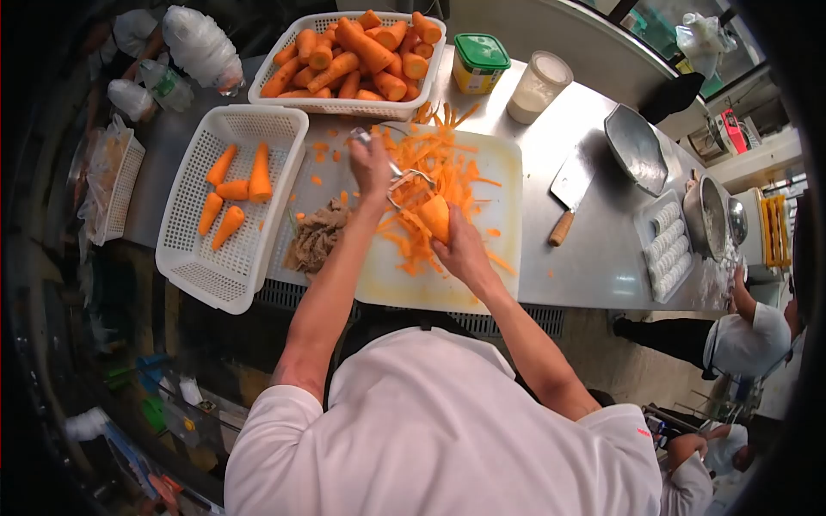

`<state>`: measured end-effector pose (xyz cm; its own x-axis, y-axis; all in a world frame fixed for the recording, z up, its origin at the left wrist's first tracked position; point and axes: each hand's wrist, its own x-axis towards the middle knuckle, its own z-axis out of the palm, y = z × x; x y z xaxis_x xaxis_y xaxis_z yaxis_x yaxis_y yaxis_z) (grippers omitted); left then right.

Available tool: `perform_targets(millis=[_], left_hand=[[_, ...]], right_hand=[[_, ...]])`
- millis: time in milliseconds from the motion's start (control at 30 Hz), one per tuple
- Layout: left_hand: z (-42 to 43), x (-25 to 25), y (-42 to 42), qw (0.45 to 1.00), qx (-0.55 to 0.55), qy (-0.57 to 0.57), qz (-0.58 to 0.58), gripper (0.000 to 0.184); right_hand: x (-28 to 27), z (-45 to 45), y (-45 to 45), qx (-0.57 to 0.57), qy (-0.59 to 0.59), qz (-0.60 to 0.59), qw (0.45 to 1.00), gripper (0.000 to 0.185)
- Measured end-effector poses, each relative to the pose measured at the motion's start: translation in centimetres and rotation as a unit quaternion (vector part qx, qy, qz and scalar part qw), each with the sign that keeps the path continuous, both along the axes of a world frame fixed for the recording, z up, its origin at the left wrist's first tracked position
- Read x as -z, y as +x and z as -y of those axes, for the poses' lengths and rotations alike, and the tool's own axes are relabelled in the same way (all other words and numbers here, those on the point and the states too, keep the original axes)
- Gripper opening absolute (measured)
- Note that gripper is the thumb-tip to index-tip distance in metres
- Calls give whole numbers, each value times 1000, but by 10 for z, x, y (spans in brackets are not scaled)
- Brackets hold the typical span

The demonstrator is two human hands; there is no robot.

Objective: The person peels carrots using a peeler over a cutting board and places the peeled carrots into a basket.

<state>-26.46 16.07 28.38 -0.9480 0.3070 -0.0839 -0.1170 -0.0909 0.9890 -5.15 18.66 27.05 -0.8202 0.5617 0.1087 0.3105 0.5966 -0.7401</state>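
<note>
My left hand (371,165) is closed around the handle of a metal peeler (411,179), whose head is beside the carrot. In my right hand (467,249) is a carrot (434,217), its blunt peeled end pointing up and away from me. Both hands are over a white cutting board (495,288) strewn with orange carrot peelings (443,159). A crumpled brown cloth (318,236) lies by the board's left edge, close to my left forearm.
A white basket (194,249) with several carrots stands left; a fuller carrot basket (262,86) stands behind. A green-lidded tub (480,64), a container of pale contents (539,86), a cleaver (572,185) and a metal pan (635,148) sit right. Another person (744,335) works far right.
</note>
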Motion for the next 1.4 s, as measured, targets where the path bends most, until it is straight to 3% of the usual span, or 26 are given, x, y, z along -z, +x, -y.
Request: perform_targets(millis=[100, 133, 300, 367, 400, 500, 533, 600, 667, 733, 767, 833, 933, 1000, 1033, 1067, 1100, 1133, 1200, 1267, 1300, 1333, 1367, 1400], left_hand=[[3, -18, 31, 992, 86, -56, -69, 28], [2, 0, 14, 994, 81, -59, -53, 29], [7, 13, -4, 999, 10, -31, -8, 32], [11, 46, -28, 990, 22, -126, -60, 31], [19, 35, -37, 990, -75, -99, -69, 31], [67, 14, -56, 991, -85, -105, 3, 30], [78, 14, -42, 995, -49, -84, -21, 32], [81, 59, -34, 994, -52, -43, -87, 33], [90, 61, -24, 987, -47, -2, -154, 34], [106, 19, -2, 990, 23, -120, 68, 36], [112, 16, 1, 990, 25, -120, 65, 36], [128, 13, -1, 980, 132, -84, 123, 20], [157, 8, -2, 969, 150, -26, 195, 14], [172, 15, 4, 962, 148, 23, 228, 13], [181, 19, 7, 952, 150, 69, 259, 12], [187, 24, 12, 950, 149, 80, 261, 9], [193, 24, 16, 952, 138, 82, 261, 9], [197, 22, 21, 956, 153, 68, 243, 9], [202, 33, 28, 966, 166, 23, 196, 9], [207, 44, 32, 973, 212, -46, 76, 7], [210, 34, 34, 968, 215, -126, -15, 11], [211, 25, 36, 953, 220, -192, -87, 16], [212, 17, 39, 955, 202, -199, -82, 16], [211, 9, 43, 935, 235, -240, -115, 19]], right_hand=[[-5, 6, -5, 1, 44, 114, 992, 65], [-5, 6, -6, -6, 46, 116, 992, 65], [-8, 4, -10, -43, 94, 89, 991, 66], [-17, 4, -2, -78, 94, 95, 988, 63], [-27, 2, -5, -104, 99, 93, 985, 60], [-61, 8, -12, -121, 20, 48, 991, 53], [-85, 10, -47, -114, -73, 65, 989, 53], [-107, 24, -98, -148, -43, -44, 987, 55], [-106, 37, -160, -219, -53, -74, 971, 57], [-88, 45, -219, -286, -54, -73, 954, 52], [-86, 50, -239, -284, -53, -76, 954, 52], [-88, 55, -269, -271, -190, 99, 938, 52], [-79, 34, -280, -218, -191, 70, 955, 53], [-72, -5, -300, -186, -93, 22, 978, 47], [-54, -24, -317, -144, 6, -88, 986, 42], [-75, -31, -325, -94, 68, -43, 992, 40], [-71, -49, -344, -77, 54, -65, 993, 42], [-50, -74, -375, -67, 188, -115, 973, 52], [-46, -89, -411, -42, 227, -56, 971, 81], [-37, -100, -445, -70, 304, -10, 950, 88], [-52, -87, -445, -67, 311, 34, 947, 81], [-19, -117, -477, -111, 314, 64, 941, 80], [-24, -117, -477, -126, 272, 67, 951, 68], [-29, -111, -472, -107, 314, 21, 943, 55]])
